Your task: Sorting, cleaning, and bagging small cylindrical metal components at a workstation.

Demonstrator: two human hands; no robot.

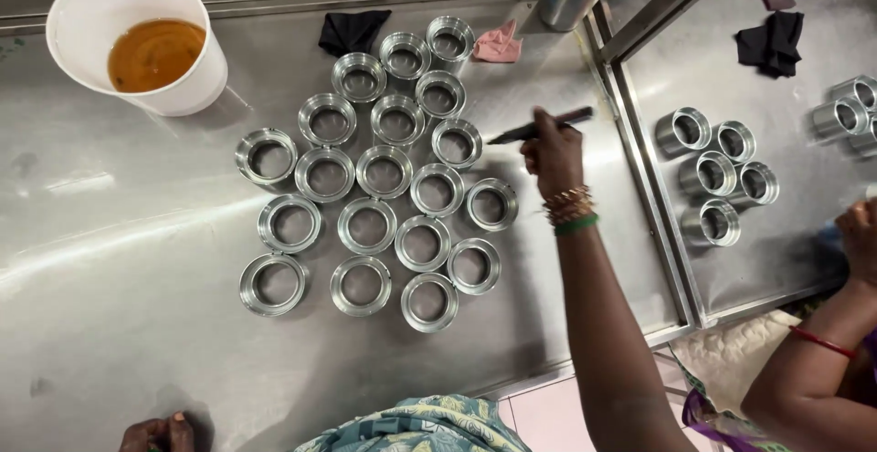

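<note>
Steel worktop [119, 260], scuffed and shining under overhead light, fills the frame from edge to edge. At far left a white bucket [137, 36] holds amber liquid [155, 53], standing well apart from the work. At the bottom edge the person's left hand [160, 434] rests on the steel; only the knuckles show, so whether it is closed or slack cannot be told. In the middle lies a tight cluster of machined metal rings [370, 178], some twenty of them, flat on the worktop and many touching rim to rim. Behind them sit a black cloth [352, 30] and a pink cloth [498, 46]. The right hand [553, 155], bangles at the wrist, is closed around a dark marker pen [539, 127], its tip pointing left and poised just beside the rings at the cluster's right edge. Further right, past a raised metal rail [639, 169], a second tray [786, 260] carries more rings [722, 173] on their sides, another dark cloth [775, 41], and a co-worker's hand [859, 237] at the frame's edge.

The risk appears to lie in the crowding: a sleeve or forearm sweeping across could nudge the touching rings out of order, or smear fresh ink. Rings on their sides in the tray look liable to roll.
</note>
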